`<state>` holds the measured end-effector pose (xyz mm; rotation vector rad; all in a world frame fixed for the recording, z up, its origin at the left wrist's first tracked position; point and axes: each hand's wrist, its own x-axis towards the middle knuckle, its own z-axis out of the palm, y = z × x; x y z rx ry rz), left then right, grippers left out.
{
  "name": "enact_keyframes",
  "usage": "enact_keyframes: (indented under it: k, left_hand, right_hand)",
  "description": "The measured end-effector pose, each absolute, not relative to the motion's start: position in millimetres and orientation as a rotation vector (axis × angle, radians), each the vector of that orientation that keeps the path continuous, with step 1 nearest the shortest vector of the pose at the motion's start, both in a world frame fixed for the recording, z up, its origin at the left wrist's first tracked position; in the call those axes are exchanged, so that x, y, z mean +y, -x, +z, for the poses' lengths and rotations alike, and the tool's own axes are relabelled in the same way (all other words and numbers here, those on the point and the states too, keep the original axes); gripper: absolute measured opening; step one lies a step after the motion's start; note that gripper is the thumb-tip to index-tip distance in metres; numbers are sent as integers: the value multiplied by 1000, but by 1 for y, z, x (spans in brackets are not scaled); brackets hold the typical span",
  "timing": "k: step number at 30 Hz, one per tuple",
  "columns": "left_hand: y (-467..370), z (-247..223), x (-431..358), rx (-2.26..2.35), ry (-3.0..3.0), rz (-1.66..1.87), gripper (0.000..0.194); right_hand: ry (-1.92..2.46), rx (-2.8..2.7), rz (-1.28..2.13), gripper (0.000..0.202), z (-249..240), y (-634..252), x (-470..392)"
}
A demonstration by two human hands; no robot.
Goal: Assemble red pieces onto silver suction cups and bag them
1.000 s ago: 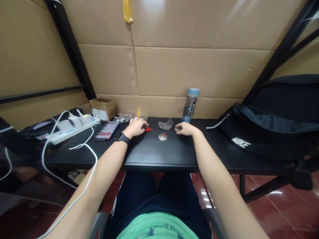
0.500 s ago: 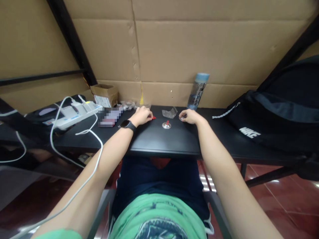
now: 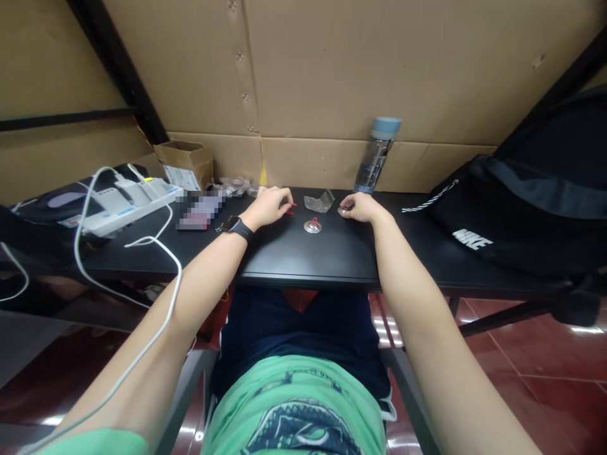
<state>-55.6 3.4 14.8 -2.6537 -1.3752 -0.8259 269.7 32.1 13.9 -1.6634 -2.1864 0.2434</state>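
Head view: at the left of the black table (image 3: 303, 262), a white power strip (image 3: 107, 221) is fitted with plugs, and a white cable (image 3: 174, 297) is draped across the left forearm. Just to the right, on the far side, an open cardboard box (image 3: 194, 167) is seen, with a flat, pixelated object (image 3: 202, 212) nearer and crumpled clear packaging (image 3: 234, 186) beside it. A dark watch (image 3: 232, 224) is worn on the left wrist. By the left hand (image 3: 272, 205), a small red piece (image 3: 294, 205) is pinched at the fingertips; another bit of red is glimpsed just beneath. In the middle, a clear suction cup (image 3: 312, 226) is topped by a red hook, and beyond it a bent clear plastic piece (image 3: 318, 201) is laid. Farther right, a round clear disc (image 3: 342, 212) is gripped at its edge by the right hand (image 3: 363, 207), thumb and fingers brought together on it. Behind that hand, a blue-lidded bottle (image 3: 374, 158) is stood near the cardboard wall. The right end is taken up by a black backpack (image 3: 535, 208).
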Motion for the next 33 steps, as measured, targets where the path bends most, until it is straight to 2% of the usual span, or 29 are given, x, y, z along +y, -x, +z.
enact_keyframes:
  k: [5,11,16,22,33]
  left_hand:
    - [52,16,1,-1324,2711,-1039,20]
    - [48,19,-2,-1310,2709,-1016,10]
    - [38,22,-8,-1317,2704,-1172,12]
    - [17,29,-28,-1255,2706,-1568,22]
    - [20,24,-25,-1259,2590,-1704,14]
  right_hand:
    - [1657,-2114,231,34,16,-269,29]
    - [1597,-2045,222,46,20,-277,27]
    - [1295,-1954,336,64,37,-273,12]
    - [761,-1898,641,51,50,-222,-15]
    - [670,-1941,474,46,37,-180,-27]
